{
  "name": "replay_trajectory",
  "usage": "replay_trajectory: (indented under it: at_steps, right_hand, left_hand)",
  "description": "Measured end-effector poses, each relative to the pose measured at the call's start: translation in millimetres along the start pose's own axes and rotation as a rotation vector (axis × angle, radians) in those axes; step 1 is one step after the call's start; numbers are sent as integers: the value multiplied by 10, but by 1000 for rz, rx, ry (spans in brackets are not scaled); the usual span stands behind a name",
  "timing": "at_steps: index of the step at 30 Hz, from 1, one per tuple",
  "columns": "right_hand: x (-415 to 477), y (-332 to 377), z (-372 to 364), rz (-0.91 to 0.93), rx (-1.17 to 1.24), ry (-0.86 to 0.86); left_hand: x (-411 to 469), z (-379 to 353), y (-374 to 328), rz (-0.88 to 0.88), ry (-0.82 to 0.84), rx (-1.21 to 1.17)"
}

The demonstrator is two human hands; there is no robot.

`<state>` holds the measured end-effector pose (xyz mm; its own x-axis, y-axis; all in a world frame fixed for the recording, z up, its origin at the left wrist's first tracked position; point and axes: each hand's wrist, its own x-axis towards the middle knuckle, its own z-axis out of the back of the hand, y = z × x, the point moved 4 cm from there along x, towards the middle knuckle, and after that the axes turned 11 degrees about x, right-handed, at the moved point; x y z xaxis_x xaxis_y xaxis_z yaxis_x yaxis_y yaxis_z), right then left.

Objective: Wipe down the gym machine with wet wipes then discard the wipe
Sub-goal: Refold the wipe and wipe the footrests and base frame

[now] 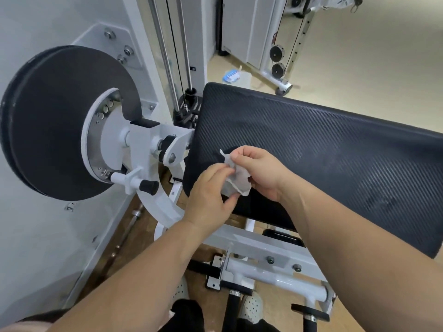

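Both hands meet over the near left corner of the gym machine's black textured pad [311,149], pinching one crumpled white wet wipe [236,182] between them. The left hand [208,195] grips the wipe's lower left part with thumb and fingers closed on it, and the right hand [259,171] pinches its upper edge with fingertips closed, so the wipe hangs bunched between the two hands, just above the pad's left edge; whether it touches the pad cannot be told. The wipe has no clear long axis, though a small corner sticks up and to the left past the right fingers. The pad's long axis runs from the near left corner away to the right, and its surface to the right and toward the far edge lies open and uncovered. Just left of the pad's edge sit the white pivot bracket [165,140] and a large black cam disc [60,121], leaving only a narrow gap on that side. Below the hands are the white frame tubes [268,276]. On the floor beyond the pad's far left corner lies a blue and white wipes packet [231,75]; its contents cannot be seen. Past it the beige floor [371,56] is open, with a second cable machine [278,61] standing at the far side.
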<state>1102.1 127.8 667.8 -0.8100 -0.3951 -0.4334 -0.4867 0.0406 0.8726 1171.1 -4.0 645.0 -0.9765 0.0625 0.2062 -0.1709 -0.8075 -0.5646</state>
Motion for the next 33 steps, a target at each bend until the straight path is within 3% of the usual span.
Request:
replay_trajectory:
  at_steps: [3,6,9,14,16,18,21,23,27,30,33]
  right_hand:
    - [72,-14,-14,4,50,-18]
    - [198,81,9,111,-81,-83]
    - [368,278,-6,288,-371,-152]
    - [551,497,-83,550,-1008,-151]
    - [587,499,-42,650,-1283,-233]
    - [597,471,32,725,-1372,-329]
    - [557,397,174,764,-1303,-460]
    - [470,363,281,802,-1239,-576]
    - [369,256,543,655,-1430,-643]
    - [389,169,751,493,-1554,-610]
    - [411,133,802,475,-1563,-620]
  left_hand:
    - [48,7,60,-6,-95,86]
    - [-15,49,130,-74,-179,175]
    - [-167,93,165,-224,-224,287]
    - [-348,71,126,-369,-42,253]
    - [-265,133,102,-320,-98,187]
    - [-100,130,93,-201,-162,181]
    - [209,-105,19,-11,23,264]
    - [402,-318,-46,22,139,341]
    - [773,-581,-18,74,192,547]
    - [1129,-556,50,65,133,612]
    - [1524,-432,100,52,74,639]
